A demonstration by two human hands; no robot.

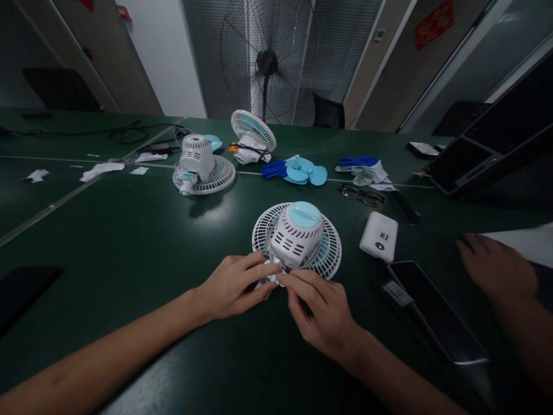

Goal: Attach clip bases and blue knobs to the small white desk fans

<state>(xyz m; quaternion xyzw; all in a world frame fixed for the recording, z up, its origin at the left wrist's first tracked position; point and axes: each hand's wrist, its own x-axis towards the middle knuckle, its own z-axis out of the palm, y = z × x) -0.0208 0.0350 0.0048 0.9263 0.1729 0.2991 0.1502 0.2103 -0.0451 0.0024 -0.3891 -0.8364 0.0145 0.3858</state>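
Two bare hands meet over a green tabletop [142, 236], working at the near edge of a small white fan [296, 239]. The left hand [235, 285] pinches a small white piece [272, 279] between thumb and fingers; the right hand [322, 308] reaches in from the other side, its index fingertip against the same piece. Whether the right thumb presses on it too cannot be told. Just beyond the grip, the fan rests grille-down, its vented housing topped by a light-blue cap [305, 214]. Farther off to the left of the grip stands a second fan [197, 158], also grille-down; beyond the hands, a third [253, 135] tilts its grille upward. Between the third fan and the grip lie light-blue blades [306, 172], touching a dark-blue glove [273, 169]. To the right of the grip are eyeglasses [362, 195], a white device [379, 235] and, nearer, a dark-screened phone [436, 311]. Well apart at far right, another person's hand [496, 265] shows blurred. A large floor fan [266, 62] stands behind the table.
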